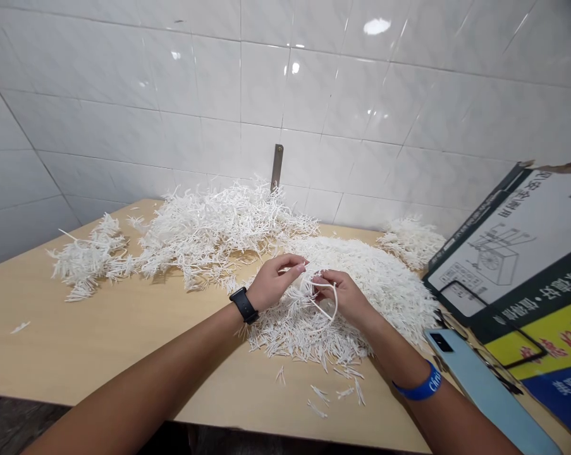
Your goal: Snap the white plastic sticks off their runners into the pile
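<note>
My left hand [270, 284] and right hand [339, 297] are close together, their fingertips pinching a white cord loop [330, 303] over the heap of white strands [375, 297]. My fingers hide where the loop ends, and I can't make out its material. Beyond the heap rises a tiled wall [266, 82] with a metal bracket [277, 167]. To its right, a pale blue phone [484, 385] and a printed board [517, 253] rest on the pale wooden table [76, 341].
</note>
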The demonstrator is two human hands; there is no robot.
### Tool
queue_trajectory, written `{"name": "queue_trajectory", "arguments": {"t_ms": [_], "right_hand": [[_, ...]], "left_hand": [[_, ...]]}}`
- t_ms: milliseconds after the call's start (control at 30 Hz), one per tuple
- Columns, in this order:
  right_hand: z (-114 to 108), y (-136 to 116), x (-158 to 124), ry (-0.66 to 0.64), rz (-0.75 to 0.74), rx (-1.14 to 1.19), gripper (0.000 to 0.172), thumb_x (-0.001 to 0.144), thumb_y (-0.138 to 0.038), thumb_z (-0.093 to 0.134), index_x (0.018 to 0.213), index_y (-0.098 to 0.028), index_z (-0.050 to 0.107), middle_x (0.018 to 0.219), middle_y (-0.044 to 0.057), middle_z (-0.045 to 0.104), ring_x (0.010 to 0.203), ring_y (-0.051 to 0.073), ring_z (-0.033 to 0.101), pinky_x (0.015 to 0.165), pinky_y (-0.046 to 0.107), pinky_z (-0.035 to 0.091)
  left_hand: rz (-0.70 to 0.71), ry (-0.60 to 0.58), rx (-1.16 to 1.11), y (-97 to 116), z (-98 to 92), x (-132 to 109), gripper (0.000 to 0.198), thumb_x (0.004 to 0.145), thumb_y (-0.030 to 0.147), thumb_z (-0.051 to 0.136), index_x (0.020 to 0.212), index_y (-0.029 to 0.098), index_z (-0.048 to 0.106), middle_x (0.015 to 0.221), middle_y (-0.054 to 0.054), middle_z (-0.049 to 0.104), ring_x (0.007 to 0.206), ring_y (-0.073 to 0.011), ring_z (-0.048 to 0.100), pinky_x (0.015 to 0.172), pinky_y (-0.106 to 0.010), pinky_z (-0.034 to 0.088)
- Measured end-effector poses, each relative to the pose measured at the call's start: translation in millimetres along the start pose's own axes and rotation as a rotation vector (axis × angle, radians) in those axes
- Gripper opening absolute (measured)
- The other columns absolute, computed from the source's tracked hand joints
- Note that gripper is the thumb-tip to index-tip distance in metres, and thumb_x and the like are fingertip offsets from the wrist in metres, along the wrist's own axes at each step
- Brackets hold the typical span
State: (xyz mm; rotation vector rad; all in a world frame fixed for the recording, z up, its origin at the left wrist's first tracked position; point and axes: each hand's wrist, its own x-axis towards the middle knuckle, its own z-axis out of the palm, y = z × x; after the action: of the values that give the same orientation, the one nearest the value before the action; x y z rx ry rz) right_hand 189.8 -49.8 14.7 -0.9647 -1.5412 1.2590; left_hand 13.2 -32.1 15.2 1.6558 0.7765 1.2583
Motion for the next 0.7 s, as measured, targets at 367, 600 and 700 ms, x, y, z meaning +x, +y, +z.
{"name": "queue_trajectory", "arguments": {"t_ms": [367,600,700], "right_hand": [[13.4,-2.9,-9.6,0.043,-0.167,-0.106,0.035,0.085,-0.047,0.059,0.067,-0.017,0.059,0.054,0.000,0.058,0.047,0.013,0.056,0.047,0.025,0.045],[7.3,-6.9,-13.3,-0.249,-0.206,-0.111,0.040,0.091,-0.045,0.049,0.062,-0.017,0.053,0.048,-0.002,0.049,0.040,0.008,0.040,0.041,0.023,0.033],[8.8,-11.9,-15.5,-0.289,-0.249,-0.153,0.042,0.091,-0.046,0.048,0.060,-0.018,0.052,0.049,-0.002,0.049,0.043,0.009,0.042,0.044,0.024,0.034]], "left_hand": [[-0.107,-0.308,-0.263,13.5,9.4,-7.1,0.044,0.087,0.052,0.050,0.098,0.015,0.070,0.068,-0.006,0.067,0.064,-0.0171,0.060,0.071,-0.033,0.047],[-0.126,-0.013,-0.269,6.2,11.0,-7.6,0.034,0.081,0.046,0.060,0.076,0.014,0.069,0.072,-0.005,0.066,0.068,-0.0151,0.060,0.063,-0.026,0.047],[-0.295,0.123,-0.486,4.5,6.1,-0.9,0.029,0.082,0.041,0.058,0.069,0.016,0.059,0.049,0.004,0.051,0.046,-0.0096,0.051,0.057,-0.027,0.049]]}}
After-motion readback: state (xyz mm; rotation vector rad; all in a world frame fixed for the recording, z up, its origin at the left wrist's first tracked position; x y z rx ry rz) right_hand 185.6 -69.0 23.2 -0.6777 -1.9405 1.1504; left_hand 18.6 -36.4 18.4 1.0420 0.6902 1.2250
